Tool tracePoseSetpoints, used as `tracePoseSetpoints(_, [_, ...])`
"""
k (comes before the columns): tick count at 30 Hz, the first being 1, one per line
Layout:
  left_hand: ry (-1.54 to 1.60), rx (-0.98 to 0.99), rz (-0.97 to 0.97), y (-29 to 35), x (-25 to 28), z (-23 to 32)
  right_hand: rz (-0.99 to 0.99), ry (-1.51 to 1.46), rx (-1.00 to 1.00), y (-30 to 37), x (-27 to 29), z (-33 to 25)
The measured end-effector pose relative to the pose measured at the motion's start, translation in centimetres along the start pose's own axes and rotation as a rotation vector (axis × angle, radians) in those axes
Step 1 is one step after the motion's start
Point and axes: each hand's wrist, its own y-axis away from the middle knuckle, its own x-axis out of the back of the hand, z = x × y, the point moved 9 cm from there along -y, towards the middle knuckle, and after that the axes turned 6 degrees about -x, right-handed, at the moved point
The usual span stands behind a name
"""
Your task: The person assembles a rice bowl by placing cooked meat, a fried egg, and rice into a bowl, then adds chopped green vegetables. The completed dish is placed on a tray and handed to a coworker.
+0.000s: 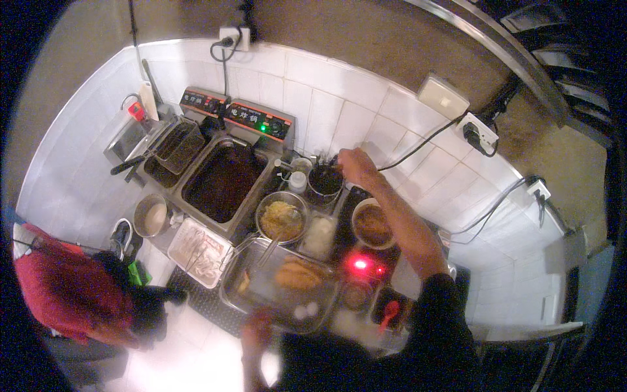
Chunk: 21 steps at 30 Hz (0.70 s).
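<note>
The person's right hand (pixel 357 168) curls at the rim of a round, dark-filled pot (pixel 324 184), which stands near the white tiled wall (pixel 313 85), just right of a small white plastic squeeze bottle (pixel 297 183); I can't tell from here what it grips. The blurred left hand (pixel 257 325) is beside a clear rectangular tray (pixel 258 288) of golden-brown food (pixel 297 274), its hold unclear.

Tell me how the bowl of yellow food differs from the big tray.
The bowl is round; the tray is roughly rectangular. The bowl is smaller, the tray larger. The bowl holds yellow food; the tray holds golden-brown pieces and two white round things. Both are uncovered.
</note>
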Motion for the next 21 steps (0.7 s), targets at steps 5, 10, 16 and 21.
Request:
tracePoseSetpoints(5, [-0.042, -0.045, 0.081, -1.5, 0.4, 0.3, 0.087, -0.004, 0.038, 3.9, 2.1, 2.5])
tracePoseSetpoints(10, [0.091, -0.082, -0.023, -2.5, -2.3, -0.3, 0.18, -0.734, -0.592, 14.7, 0.6, 17.7])
tracePoseSetpoints(16, [-0.022, -0.066, -0.225, -3.8, -4.6, 1.3, 0.296, -1.019, -0.751, 28.6, -2.3, 22.1])
tracePoseSetpoints(21, [-0.05, -0.073, -0.418, -5.4, -6.7, 3.4, 0.25, -1.66, -0.832, 34.8, -4.0, 20.0])
